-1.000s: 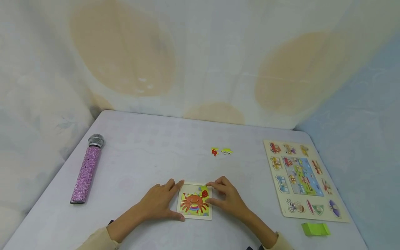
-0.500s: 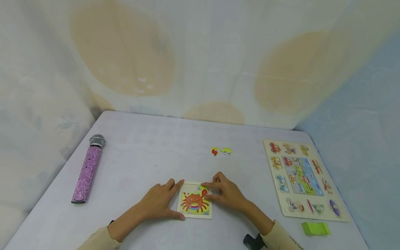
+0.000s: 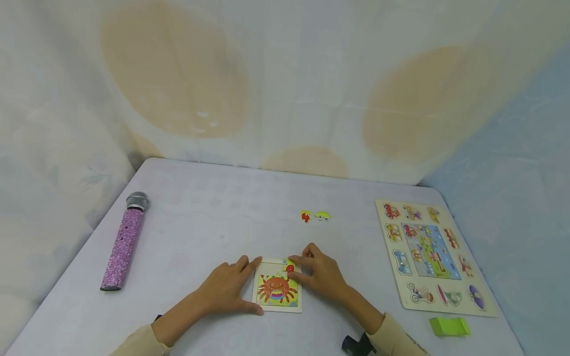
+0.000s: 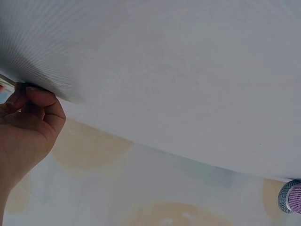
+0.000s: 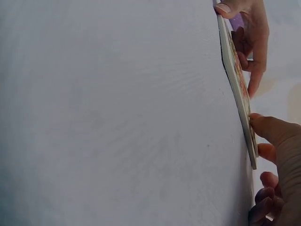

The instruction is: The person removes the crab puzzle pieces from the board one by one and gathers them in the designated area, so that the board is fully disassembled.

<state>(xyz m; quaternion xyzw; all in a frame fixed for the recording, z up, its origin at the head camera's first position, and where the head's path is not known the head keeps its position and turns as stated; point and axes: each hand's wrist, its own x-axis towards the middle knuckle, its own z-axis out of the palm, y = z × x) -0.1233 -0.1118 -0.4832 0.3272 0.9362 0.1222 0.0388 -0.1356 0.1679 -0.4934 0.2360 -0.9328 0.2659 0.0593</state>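
A small square crab jigsaw puzzle (image 3: 267, 268) in a pale wooden tray lies near the front of the table. My left hand (image 3: 227, 287) grips the tray's left side, index finger at its far corner and thumb at its near corner. At the upper right of the tray, my right hand (image 3: 327, 277) pinches a puzzle piece (image 3: 290, 268) with a red claw between thumb and index finger. The right wrist view shows the tray edge-on (image 5: 235, 84), with the right thumb on its face. Two loose puzzle pieces, one red and yellow (image 3: 306, 216) and one with eyes (image 3: 323, 216), lie beyond.
On the left lies a pink glittery microphone (image 3: 123, 247). A large wooden puzzle board (image 3: 392, 262) with vehicle pictures sits at the right, with a bright green block (image 3: 450, 326) in front of it. A curtain (image 3: 285, 89) hangs behind the table.
My right hand has shifted slightly left and away from me, moving the claw piece at the tray's upper right corner. My left hand stays on the tray.
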